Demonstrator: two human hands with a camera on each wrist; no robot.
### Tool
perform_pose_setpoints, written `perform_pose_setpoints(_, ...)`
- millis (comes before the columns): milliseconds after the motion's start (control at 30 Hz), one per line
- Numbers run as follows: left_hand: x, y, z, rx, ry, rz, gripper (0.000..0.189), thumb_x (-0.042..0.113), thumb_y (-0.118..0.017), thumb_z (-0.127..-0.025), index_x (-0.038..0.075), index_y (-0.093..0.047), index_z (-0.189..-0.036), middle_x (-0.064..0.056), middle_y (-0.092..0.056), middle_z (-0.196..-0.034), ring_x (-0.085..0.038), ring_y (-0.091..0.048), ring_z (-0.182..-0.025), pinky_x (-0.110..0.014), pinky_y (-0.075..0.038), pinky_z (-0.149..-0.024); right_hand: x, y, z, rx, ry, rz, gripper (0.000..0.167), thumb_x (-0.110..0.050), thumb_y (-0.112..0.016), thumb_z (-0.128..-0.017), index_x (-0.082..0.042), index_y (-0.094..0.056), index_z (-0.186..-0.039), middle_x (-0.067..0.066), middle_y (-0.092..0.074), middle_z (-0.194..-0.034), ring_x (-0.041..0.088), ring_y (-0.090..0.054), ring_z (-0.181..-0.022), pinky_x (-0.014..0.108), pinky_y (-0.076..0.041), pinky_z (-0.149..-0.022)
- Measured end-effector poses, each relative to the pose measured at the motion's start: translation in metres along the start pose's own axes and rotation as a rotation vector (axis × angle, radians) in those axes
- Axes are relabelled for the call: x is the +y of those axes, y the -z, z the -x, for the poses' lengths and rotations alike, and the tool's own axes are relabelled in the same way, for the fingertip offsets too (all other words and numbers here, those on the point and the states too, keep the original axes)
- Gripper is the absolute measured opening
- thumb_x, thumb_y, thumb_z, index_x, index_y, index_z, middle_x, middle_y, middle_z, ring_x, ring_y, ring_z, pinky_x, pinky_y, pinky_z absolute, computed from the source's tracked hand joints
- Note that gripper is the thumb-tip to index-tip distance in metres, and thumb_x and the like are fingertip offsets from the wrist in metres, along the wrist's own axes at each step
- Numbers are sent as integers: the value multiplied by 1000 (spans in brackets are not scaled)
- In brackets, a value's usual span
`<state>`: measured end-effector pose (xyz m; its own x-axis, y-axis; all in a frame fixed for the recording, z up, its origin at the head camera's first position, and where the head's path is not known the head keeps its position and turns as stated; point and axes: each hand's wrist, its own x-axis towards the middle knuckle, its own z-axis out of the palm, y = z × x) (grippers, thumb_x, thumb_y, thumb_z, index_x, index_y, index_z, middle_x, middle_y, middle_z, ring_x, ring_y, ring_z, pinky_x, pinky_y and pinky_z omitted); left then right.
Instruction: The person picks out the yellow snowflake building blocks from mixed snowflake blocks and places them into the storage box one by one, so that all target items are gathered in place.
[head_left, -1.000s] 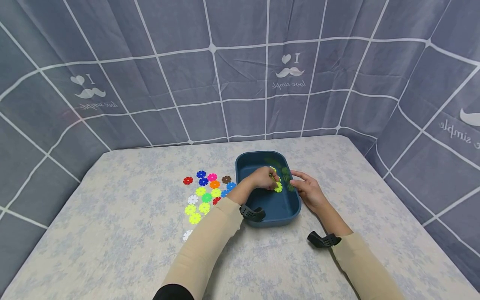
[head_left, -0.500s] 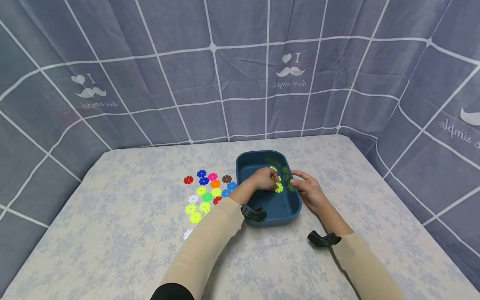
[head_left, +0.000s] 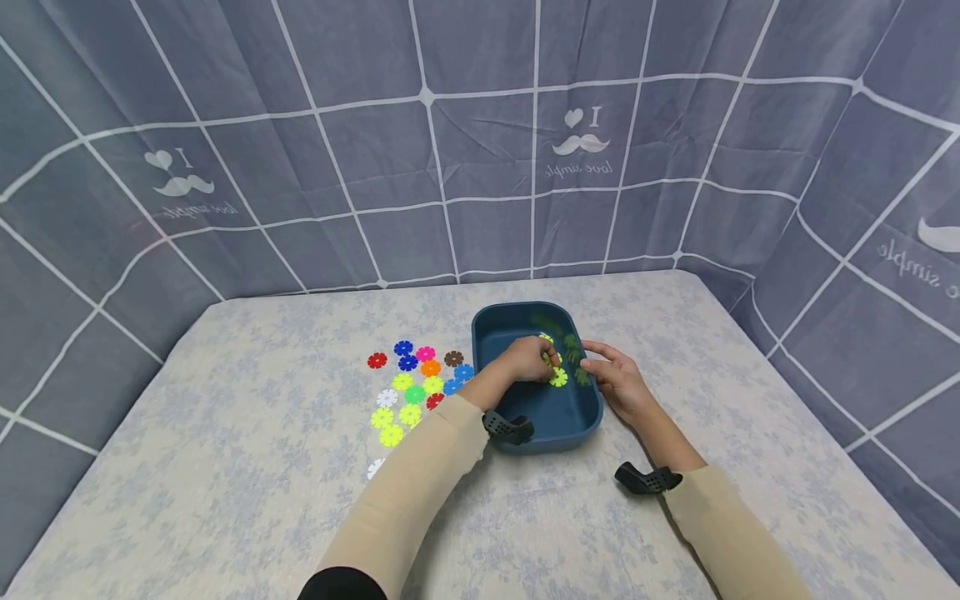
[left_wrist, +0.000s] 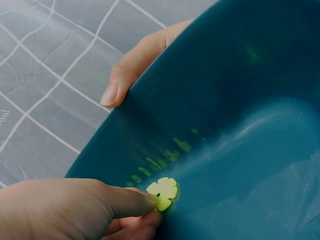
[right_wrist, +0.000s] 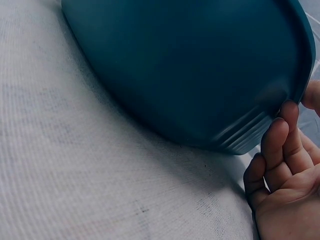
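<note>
Yellow disc (head_left: pixel 558 377) beside left hand (head_left: pixel 525 358) now slightly lower in head view

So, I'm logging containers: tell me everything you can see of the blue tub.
The blue tub is rectangular with rounded corners, smooth and plastic-looking, with ridges on its outside. It stands open side up on the table, right of the scattered discs. Yellow discs show inside, where the left grip pinches one; the right grip touches its right side from outside.

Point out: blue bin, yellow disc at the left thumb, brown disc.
Blue bin (head_left: pixel 560 408): head view, bare floor.
Yellow flower-shaped disc (left_wrist: pixel 167 189): left wrist view, exposed face.
Brown scalloped disc (head_left: pixel 453 358): head view, centre.
</note>
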<state>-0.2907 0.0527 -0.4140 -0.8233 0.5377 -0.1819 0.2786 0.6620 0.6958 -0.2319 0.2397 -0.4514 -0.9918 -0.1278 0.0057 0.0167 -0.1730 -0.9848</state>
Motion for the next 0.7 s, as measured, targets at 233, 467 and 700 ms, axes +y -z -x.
perform_pose_setpoints(233,-1,0,1,-1,0,-8,8,5,-71,-87,7,-69,-95,-1,-62,-73,-13,-57,-64,-25,-45,-60,2,0,0,-8,-3,5,53,-4,-55,-97,13,-32,-142,-2,-69,-80,10,-62,-72,25,-52,-72)
perform_pose_setpoints(467,-1,0,3,2,-7,-1,8,5,-71,-87,6,-69,-95,-1,-61,-74,-14,-56,-65,-25,-44,-61,2,1,-1,-13,2,2,54,-5,-55,-97,13,-32,-142,-1,-70,-81,10,-63,-73,25,-53,-71)
perform_pose_setpoints(700,-2,4,1,27,-44,6,9,2,-67,-87,5,-69,-96,-3,-63,-82,-15,-54,-67,-25,-43,-61,1,1,-1,-7,6,-6,54,-3,-55,-96,13,-33,-142,0,-70,-82,11,-64,-73,25,-53,-70)
